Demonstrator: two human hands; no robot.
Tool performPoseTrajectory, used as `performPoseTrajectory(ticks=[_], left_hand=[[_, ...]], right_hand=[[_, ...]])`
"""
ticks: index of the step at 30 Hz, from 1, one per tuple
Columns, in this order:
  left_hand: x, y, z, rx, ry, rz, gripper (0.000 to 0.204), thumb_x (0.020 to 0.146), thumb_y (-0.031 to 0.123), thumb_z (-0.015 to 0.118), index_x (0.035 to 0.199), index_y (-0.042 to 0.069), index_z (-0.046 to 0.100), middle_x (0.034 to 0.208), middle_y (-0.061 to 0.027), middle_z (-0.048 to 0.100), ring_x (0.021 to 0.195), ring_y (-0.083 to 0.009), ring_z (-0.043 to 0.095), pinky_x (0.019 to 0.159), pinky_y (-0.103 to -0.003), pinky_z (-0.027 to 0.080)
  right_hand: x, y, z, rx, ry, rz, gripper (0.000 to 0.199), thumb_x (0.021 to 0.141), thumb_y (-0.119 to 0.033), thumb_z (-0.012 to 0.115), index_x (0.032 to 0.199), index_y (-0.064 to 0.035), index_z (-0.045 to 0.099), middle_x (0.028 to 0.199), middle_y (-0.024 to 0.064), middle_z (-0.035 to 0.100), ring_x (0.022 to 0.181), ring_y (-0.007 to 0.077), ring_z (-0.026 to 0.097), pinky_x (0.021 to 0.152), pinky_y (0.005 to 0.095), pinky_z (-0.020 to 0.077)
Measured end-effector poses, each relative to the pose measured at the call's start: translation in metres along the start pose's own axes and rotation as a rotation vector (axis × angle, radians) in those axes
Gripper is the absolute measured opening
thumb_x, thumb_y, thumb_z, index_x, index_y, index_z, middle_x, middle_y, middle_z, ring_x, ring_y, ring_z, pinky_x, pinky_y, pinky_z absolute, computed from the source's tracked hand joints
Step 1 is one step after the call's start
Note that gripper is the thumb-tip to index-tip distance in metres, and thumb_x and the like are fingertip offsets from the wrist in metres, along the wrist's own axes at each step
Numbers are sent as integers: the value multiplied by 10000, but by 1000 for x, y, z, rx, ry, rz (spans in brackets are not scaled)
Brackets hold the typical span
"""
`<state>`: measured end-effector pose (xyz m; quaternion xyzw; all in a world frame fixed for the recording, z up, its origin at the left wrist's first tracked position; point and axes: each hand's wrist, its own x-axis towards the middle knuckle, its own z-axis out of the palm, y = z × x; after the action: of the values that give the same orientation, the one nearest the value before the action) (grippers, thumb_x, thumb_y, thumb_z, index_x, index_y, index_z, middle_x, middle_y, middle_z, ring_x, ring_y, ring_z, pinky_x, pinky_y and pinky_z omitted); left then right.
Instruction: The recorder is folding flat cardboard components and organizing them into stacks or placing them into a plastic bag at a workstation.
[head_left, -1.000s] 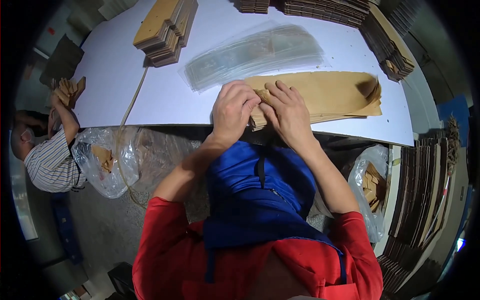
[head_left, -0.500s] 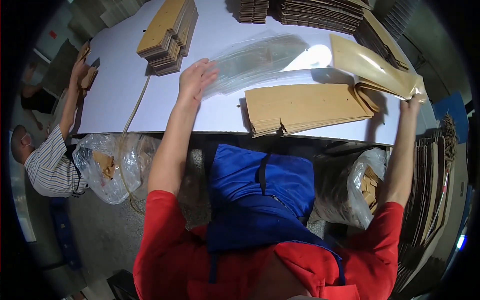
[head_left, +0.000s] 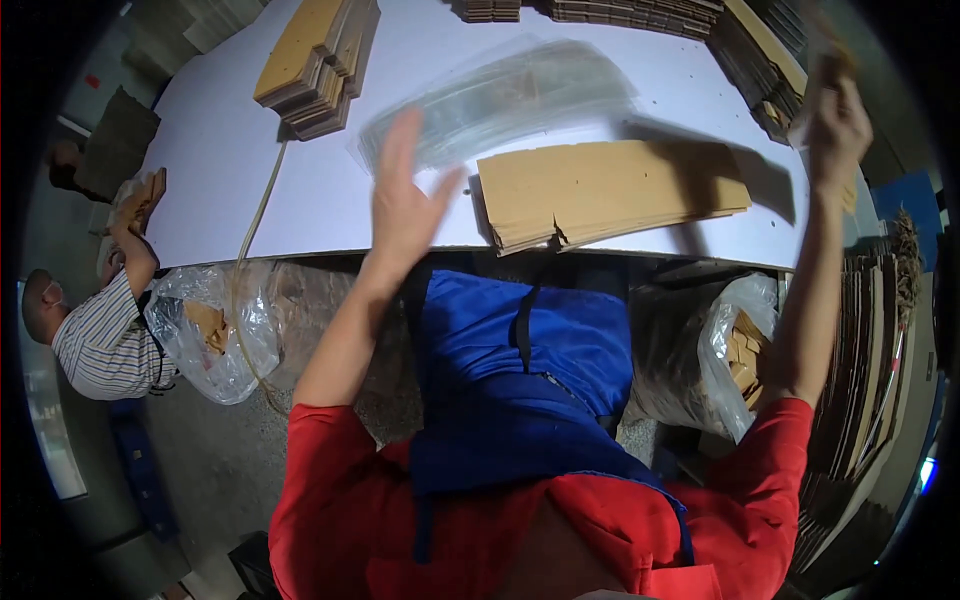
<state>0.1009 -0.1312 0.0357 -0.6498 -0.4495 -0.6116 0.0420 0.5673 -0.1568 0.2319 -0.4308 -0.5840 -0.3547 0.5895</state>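
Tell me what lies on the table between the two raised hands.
In the head view, a flat cardboard stack lies between the left hand and right hand.

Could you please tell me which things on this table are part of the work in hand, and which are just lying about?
In hand:
- flat brown cardboard stack at the table's near edge
- pile of clear plastic bags
- left hand, open above the table
- right hand, raised, grip blurred

Lying about:
- cardboard bundle, far left
- plastic sack of scraps
- white table
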Motion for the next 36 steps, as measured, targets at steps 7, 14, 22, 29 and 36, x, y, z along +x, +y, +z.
performPoseTrajectory(ticks=[7,14,22,29,36], left_hand=[[-54,-1,19,-170,-419,178,347,902,101,741,1233,6,694,1312,-153,657,1220,-314,616,1020,-358,499],[-44,5,28,-137,-203,223,130,872,84,742,994,41,757,1063,-68,726,1040,-267,664,923,-355,525],[-34,24,19,-263,-163,149,70,833,67,754,884,37,716,998,-52,706,977,-241,647,869,-356,517],[-44,-3,26,-203,-222,284,106,832,82,764,921,45,722,1046,-61,704,989,-248,646,882,-348,513],[-27,19,35,-121,-65,254,169,873,97,747,1033,47,730,1097,-72,716,959,-250,663,870,-349,536]], right_hand=[[-202,-198,100,403,-751,-134,263,930,-84,622,1166,-89,740,1196,101,720,988,294,675,904,370,518],[-225,-218,105,273,-631,-157,281,963,-164,634,1210,-62,723,1284,136,700,1257,366,624,1018,446,486],[-213,-207,106,398,-697,103,243,950,-193,650,1137,-64,738,1227,72,717,1249,324,612,1070,439,446],[-222,-207,107,333,-684,-20,282,970,-179,634,1216,-68,718,1283,85,706,1303,341,592,1078,451,447],[-213,-215,105,237,-616,-153,249,971,-209,639,1137,-48,730,1195,78,732,1289,340,588,1060,449,446]])
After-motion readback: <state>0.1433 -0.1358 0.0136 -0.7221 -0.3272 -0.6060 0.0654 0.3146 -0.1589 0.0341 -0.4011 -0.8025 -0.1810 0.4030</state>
